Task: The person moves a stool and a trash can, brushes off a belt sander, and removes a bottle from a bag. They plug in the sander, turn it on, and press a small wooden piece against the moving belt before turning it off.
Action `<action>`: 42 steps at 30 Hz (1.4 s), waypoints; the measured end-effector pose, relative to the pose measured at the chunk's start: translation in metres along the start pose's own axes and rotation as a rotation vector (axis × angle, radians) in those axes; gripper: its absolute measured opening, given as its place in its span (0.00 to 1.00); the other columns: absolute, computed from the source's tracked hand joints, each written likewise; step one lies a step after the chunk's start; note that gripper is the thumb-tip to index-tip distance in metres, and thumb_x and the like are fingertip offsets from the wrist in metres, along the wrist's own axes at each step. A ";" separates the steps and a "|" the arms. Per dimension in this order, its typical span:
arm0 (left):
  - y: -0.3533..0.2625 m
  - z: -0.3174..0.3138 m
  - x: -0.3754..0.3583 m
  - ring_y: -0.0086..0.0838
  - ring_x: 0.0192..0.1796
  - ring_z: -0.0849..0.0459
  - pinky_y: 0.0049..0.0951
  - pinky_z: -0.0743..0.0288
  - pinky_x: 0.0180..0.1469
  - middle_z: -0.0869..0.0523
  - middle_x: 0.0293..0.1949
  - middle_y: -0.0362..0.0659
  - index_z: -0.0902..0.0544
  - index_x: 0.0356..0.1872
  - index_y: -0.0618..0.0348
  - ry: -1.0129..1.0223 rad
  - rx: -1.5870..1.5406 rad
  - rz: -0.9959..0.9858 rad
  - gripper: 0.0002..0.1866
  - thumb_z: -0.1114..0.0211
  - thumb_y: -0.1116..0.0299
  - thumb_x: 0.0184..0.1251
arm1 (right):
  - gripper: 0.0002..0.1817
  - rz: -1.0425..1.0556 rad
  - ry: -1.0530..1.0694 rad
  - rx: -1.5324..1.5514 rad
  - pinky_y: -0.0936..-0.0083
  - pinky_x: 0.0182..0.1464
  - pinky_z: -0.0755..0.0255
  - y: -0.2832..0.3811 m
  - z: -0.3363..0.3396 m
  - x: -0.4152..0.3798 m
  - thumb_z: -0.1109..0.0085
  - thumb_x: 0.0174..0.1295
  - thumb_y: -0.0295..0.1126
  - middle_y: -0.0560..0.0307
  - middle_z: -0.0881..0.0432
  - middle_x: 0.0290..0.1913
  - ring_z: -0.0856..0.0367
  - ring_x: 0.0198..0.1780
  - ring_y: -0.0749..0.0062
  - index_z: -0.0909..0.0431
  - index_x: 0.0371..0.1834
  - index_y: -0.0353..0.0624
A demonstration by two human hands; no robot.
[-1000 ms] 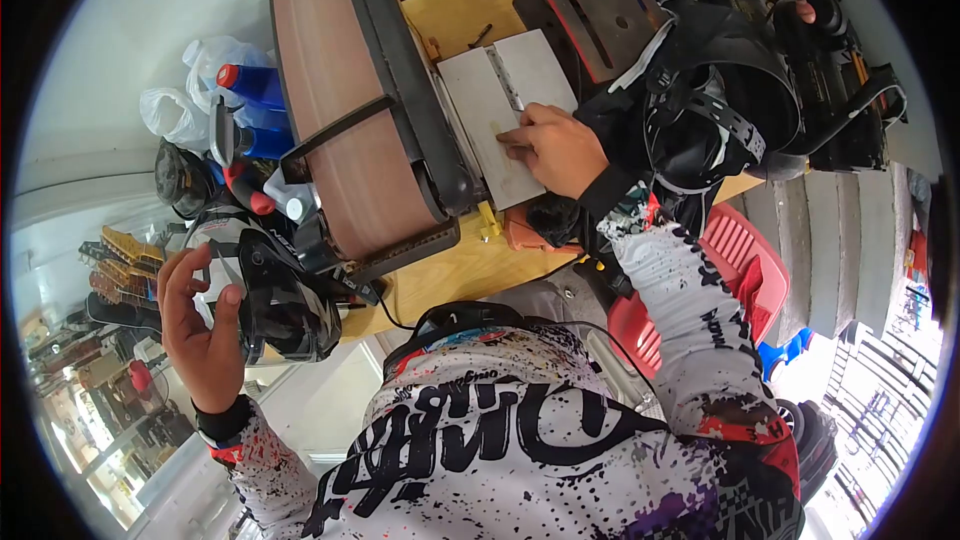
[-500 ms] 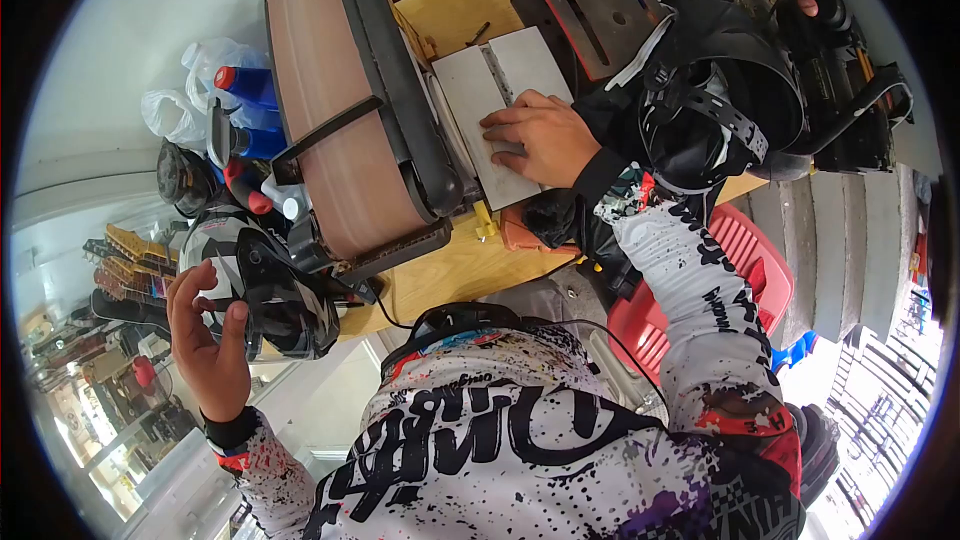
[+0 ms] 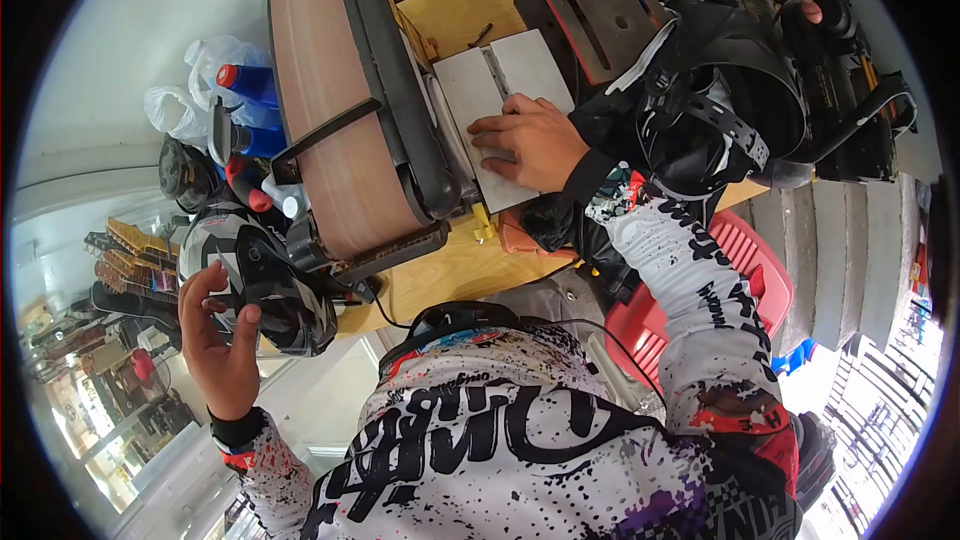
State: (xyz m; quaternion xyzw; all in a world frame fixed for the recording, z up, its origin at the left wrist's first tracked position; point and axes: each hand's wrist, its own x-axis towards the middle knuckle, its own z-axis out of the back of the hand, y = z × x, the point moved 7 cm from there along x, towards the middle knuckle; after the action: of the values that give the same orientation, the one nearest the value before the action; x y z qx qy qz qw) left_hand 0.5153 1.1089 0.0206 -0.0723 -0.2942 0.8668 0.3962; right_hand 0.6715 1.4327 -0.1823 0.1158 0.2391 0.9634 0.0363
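My right hand (image 3: 532, 145) lies on the flat grey metal table (image 3: 545, 68) beside the belt sander, fingers stretched toward the belt. Whether anything small sits beneath those fingers is hidden. The wide brownish sanding belt (image 3: 325, 60), with a black bar across it, is left of that hand and apart from it. Raised in the air at the left, my left hand (image 3: 218, 345) has its thumb and fingers apart, slightly curled, and holds nothing visible. Behind it is a black, grey and white helmet (image 3: 265, 280).
A black welding helmet (image 3: 725, 100) stands right of my right hand. Blue bottles (image 3: 258, 88) and plastic bags (image 3: 178, 112) are left of the sander. The wooden bench (image 3: 440, 275) has its front edge near my body. A red plastic stool (image 3: 640, 330) is below, and a cable (image 3: 390, 315) hangs there.
My right hand has slid a little left on the metal table, toward the belt. My left hand has shifted slightly right, with its fingers still apart.
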 end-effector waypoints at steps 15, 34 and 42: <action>-0.004 -0.002 -0.002 0.26 0.59 0.24 0.28 0.34 0.57 0.21 0.56 0.42 0.27 0.67 0.60 -0.046 -0.061 0.036 0.32 0.27 0.67 0.63 | 0.18 -0.028 -0.059 0.019 0.65 0.55 0.33 0.003 -0.003 0.002 0.34 0.56 0.46 0.80 0.17 0.56 0.27 0.53 0.67 0.11 0.49 0.56; -0.005 -0.002 -0.010 0.26 0.59 0.26 0.27 0.36 0.58 0.22 0.57 0.41 0.29 0.69 0.60 -0.030 -0.041 0.034 0.30 0.30 0.68 0.66 | 0.18 -0.033 -0.094 0.038 0.66 0.56 0.37 0.001 -0.008 -0.001 0.33 0.56 0.48 0.81 0.16 0.56 0.29 0.54 0.66 0.11 0.48 0.56; 0.000 -0.001 -0.029 0.25 0.59 0.26 0.25 0.35 0.58 0.23 0.58 0.41 0.29 0.69 0.62 -0.074 -0.090 0.077 0.30 0.31 0.73 0.66 | 0.19 -0.027 -0.050 0.011 0.61 0.57 0.38 0.006 -0.004 0.003 0.33 0.55 0.47 0.78 0.16 0.56 0.30 0.55 0.63 0.11 0.49 0.55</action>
State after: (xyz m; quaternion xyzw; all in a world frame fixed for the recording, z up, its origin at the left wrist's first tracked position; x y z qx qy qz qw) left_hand 0.5349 1.0885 0.0170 -0.0694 -0.3443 0.8693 0.3478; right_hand 0.6677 1.4263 -0.1820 0.1368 0.2449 0.9583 0.0545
